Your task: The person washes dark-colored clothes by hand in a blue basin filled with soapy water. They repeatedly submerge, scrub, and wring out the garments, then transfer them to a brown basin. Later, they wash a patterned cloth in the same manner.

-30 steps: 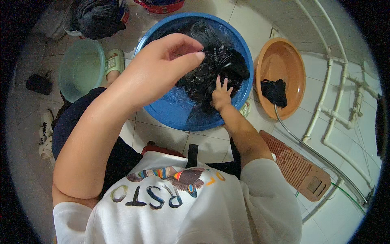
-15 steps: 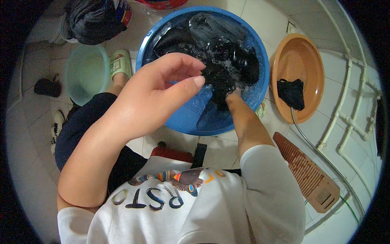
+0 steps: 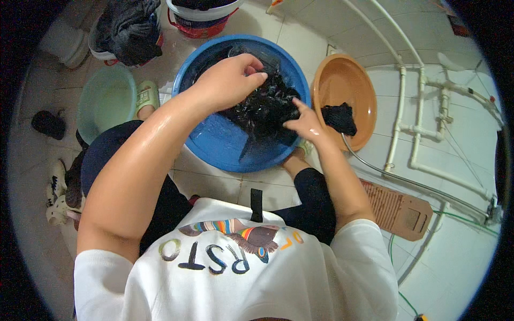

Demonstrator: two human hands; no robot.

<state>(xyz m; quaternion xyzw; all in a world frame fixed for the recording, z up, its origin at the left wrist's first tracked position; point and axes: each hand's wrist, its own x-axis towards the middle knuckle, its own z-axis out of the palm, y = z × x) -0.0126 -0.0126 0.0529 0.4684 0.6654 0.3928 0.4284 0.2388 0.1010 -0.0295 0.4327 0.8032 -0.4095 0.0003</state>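
Wet black clothing [image 3: 265, 109] lies heaped in water in a blue tub [image 3: 214, 147] before me, its surface shiny and foamy. My left hand [image 3: 233, 80] is over the tub's far left part, its fingers loosely curled and the thumb a little apart. I see nothing held in it, though the fingers' undersides are hidden. On the right side of the tub, my right hand [image 3: 308, 124] is open with fingers spread, the fingertips at the edge of the black clothing.
An orange basin [image 3: 369, 96] with a black cloth [image 3: 340, 119] and a hose [image 3: 369, 160] stands right, near a brown washboard [image 3: 399, 208] and white pipes [image 3: 402, 101]. Left are a pale green basin [image 3: 107, 104] and dark clothes [image 3: 128, 32] in a bucket; another bucket [image 3: 201, 24] stands behind the tub.
My right hand has come up out of the water with its fingers spread. My left hand has moved farther forward over the clothing. The view has shifted.
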